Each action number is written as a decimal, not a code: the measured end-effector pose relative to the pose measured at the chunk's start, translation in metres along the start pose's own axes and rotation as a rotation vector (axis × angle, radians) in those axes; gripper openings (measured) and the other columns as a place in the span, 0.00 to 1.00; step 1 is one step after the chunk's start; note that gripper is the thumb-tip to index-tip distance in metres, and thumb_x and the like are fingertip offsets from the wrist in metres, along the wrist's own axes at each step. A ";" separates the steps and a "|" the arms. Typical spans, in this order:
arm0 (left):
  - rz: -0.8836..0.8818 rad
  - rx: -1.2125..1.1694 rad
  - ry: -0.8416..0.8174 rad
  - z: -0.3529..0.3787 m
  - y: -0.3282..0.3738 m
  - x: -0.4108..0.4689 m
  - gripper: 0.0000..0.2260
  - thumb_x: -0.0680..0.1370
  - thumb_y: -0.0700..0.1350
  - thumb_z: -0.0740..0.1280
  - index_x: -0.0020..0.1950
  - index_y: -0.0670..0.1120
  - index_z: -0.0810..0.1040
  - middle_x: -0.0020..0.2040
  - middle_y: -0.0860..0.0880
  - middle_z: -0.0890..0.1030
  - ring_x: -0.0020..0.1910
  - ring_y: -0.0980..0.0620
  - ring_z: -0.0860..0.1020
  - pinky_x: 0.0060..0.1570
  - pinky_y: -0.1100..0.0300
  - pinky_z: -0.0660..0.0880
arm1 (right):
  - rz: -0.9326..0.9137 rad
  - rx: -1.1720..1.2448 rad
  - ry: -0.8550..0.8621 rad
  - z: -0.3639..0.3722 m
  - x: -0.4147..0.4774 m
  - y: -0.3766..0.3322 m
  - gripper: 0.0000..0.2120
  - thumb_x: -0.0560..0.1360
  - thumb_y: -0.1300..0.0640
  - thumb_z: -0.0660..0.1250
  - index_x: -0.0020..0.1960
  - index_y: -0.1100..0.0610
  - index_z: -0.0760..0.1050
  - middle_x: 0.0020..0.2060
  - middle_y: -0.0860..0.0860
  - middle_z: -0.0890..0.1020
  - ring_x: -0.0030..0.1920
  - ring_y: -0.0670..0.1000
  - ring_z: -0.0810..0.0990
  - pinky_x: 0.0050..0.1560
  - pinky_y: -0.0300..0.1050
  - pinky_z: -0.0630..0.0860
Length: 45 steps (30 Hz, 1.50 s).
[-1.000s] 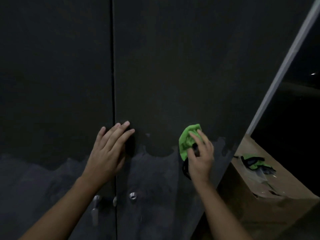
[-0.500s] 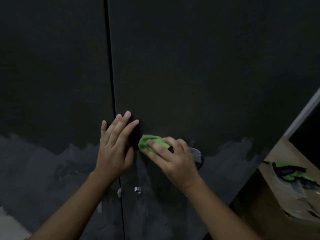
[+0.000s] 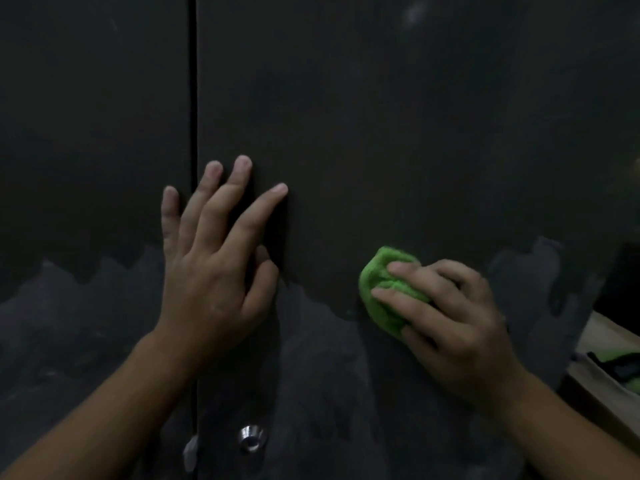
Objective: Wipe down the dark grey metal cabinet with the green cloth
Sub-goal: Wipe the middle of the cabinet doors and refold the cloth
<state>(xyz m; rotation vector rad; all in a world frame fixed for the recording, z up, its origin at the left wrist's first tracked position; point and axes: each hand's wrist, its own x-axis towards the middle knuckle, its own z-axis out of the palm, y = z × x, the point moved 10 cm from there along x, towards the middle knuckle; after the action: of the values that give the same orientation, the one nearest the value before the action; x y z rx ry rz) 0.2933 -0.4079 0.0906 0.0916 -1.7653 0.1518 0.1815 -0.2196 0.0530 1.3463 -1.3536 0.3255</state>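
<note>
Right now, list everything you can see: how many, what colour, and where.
cabinet: one, dark grey with a paler grey lower band, two doors, fills the view
cloth: one, green, bunched against the right door
lock: one, silver, low on the right door near the seam
handle: one, pale metal, low at the seam, blurred
box: one, light brown, lower right beside the cabinet
item: green and black, on the box, too dim to identify or count
left hand: one, fingers straight, flat on the cabinet across the seam
right hand: one, holds the cloth against the right door
</note>
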 end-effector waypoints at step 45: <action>-0.173 0.253 -0.824 0.085 0.102 0.012 0.40 0.81 0.59 0.58 0.67 0.72 0.22 0.66 0.52 0.14 0.70 0.47 0.20 0.66 0.31 0.26 | 0.104 -0.058 -0.056 -0.021 -0.121 0.074 0.16 0.77 0.53 0.64 0.64 0.46 0.80 0.68 0.46 0.78 0.56 0.58 0.75 0.52 0.59 0.77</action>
<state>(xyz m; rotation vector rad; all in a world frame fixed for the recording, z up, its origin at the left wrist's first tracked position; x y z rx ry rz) 0.1939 -0.3195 0.0808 0.5525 -2.5365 0.2311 0.0953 -0.1192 -0.0024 1.2477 -1.4725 0.3187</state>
